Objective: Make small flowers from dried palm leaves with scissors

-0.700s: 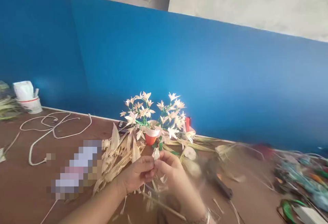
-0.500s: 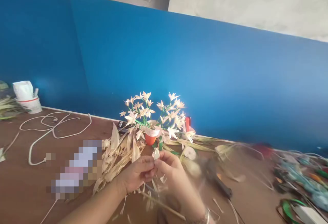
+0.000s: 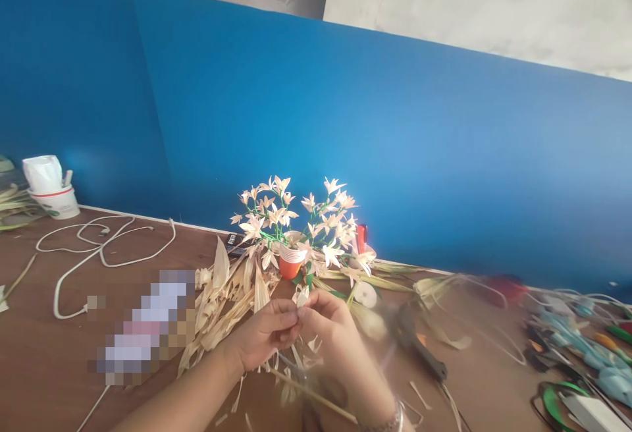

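My left hand (image 3: 264, 332) and my right hand (image 3: 328, 326) meet above the brown table, fingertips pinched together on a small pale husk flower (image 3: 301, 296). Its petals stick up between the fingers; the lower end is hidden by them. Just behind stands an orange and white cup (image 3: 291, 262) below two sprays of pale flowers (image 3: 330, 221) on green stems. Dry corn husks (image 3: 222, 303) lie in a heap to the left of my left hand. A black glue gun (image 3: 419, 343) rests right of my right forearm.
White cables (image 3: 101, 247) curl over the table's left side, near a white tub (image 3: 54, 201). A blurred pixelated object (image 3: 148, 326) lies left of the husks. At the right are tangled tools and cords (image 3: 587, 346). A blue panel (image 3: 345, 122) stands behind.
Both hands stay almost in place. The pale flower shows slightly more turned or spread between the fingertips, and the view has shifted very slightly.
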Available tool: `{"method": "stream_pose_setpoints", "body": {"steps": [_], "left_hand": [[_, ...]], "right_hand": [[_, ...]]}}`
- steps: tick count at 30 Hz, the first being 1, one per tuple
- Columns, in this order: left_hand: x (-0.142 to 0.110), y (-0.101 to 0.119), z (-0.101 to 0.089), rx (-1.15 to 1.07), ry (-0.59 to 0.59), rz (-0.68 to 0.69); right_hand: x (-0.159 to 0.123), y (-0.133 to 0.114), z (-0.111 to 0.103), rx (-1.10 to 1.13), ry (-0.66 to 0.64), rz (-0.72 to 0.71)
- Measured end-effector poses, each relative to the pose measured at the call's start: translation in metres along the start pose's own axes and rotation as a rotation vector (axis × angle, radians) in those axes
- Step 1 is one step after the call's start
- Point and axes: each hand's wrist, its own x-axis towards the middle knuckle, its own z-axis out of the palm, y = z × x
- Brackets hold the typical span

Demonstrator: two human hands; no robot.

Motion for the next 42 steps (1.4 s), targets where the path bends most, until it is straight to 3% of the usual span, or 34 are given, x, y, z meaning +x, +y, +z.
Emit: {"method": "stream_pose_setpoints", "body": {"steps": [5,11,19,25,42], "left_hand": [[-0.001,0.004,0.003,0.023,0.019,0.002],[-0.002,0.008,0.011,0.118,0.081,0.044],[-0.005,0.003,0.024,0.761,0.401,0.504],[-0.006,0.0,0.026,0.977,0.49,0.724],[-0.006,-0.002,0.029,0.942,0.53,0.687]], "right_hand": [[0.003,0.003,-0.003,0.003,-0.007,-0.004],[0.004,-0.001,-0.009,-0.051,0.073,-0.002],[0.004,-0.005,-0.011,-0.066,0.135,-0.036],[0.002,-0.002,-0.01,-0.091,0.142,-0.05],[0.004,-0.002,-0.006,-0.096,0.131,-0.133]]}}
